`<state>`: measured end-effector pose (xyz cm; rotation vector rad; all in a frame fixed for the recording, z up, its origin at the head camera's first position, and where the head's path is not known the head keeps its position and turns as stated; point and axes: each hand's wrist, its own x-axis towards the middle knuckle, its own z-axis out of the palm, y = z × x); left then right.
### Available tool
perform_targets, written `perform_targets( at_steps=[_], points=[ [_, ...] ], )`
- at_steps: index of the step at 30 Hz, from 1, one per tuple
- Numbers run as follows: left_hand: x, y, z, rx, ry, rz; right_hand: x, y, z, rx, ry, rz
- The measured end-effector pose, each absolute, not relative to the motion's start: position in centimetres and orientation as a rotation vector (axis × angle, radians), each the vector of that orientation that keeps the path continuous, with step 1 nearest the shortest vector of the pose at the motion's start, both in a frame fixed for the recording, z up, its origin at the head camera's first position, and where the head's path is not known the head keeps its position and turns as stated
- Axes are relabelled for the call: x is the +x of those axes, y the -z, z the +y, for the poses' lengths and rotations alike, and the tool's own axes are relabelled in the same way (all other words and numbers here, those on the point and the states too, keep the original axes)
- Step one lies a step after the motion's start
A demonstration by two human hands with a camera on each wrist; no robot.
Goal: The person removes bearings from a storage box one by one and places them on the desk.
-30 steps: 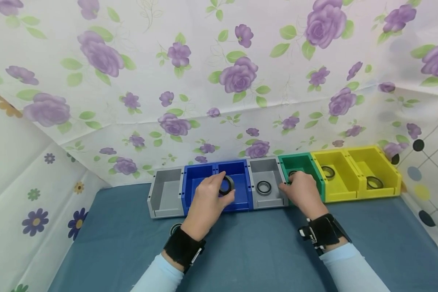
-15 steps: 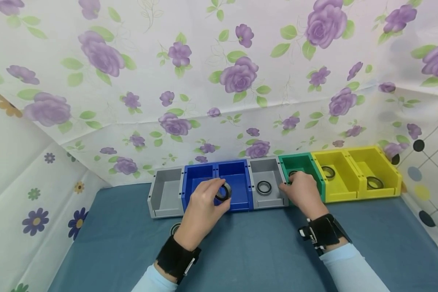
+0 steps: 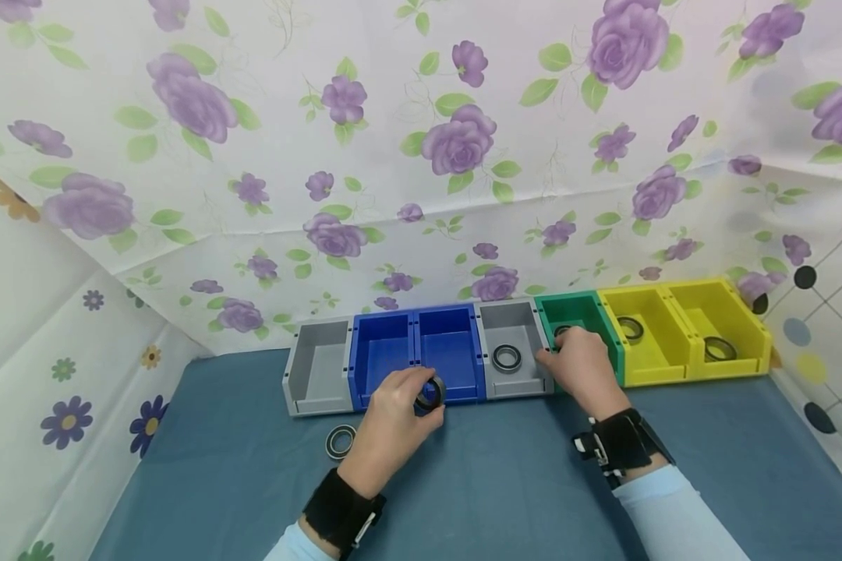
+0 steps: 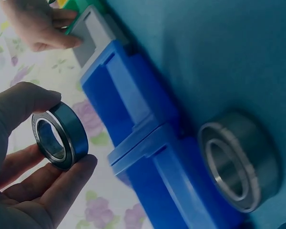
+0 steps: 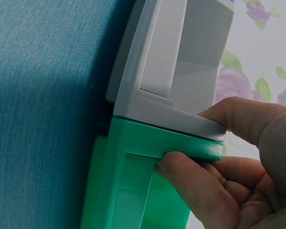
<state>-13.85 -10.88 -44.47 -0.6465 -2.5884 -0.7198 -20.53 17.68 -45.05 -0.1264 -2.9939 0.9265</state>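
Note:
My left hand (image 3: 389,425) pinches a ball bearing (image 4: 62,136) between thumb and fingers, its ring tilted up on edge. In the head view that bearing overlaps the front edge of the right-hand blue bin (image 3: 449,354). A second bearing (image 3: 340,442) lies on the blue cloth, left of my left wrist; it looms large in the left wrist view. My right hand (image 3: 584,366) grips the adjoining side walls of a grey bin (image 5: 205,125) and a green bin (image 5: 148,136), thumb on the grey side and fingers on the green. Part of a bearing shows behind this hand in the green bin.
The bins stand in a row against the flowered backdrop (image 3: 365,156). A grey bin (image 3: 320,370) is at the left end, then two blue ones. Single bearings lie in the other grey bin (image 3: 507,358) and in both yellow bins (image 3: 751,354).
My left hand has drawn back toward me with the bearing, from over the blue bin to its front edge. The bearing on the cloth has come fully into sight. My right hand stays put.

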Motion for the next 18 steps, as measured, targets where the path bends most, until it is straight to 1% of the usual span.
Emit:
perform_targets(
  at_steps=[8, 18],
  points=[
    [-13.1, 46.1, -10.9, -0.651, 0.725, -2.703, -20.5, 44.9, 17.7, -0.136, -0.928, -2.992],
    [-12.6, 47.9, -10.4, -0.654, 0.622, -2.845, -20.5, 45.0, 17.7, -0.132, -0.937, -2.987]
  ],
)
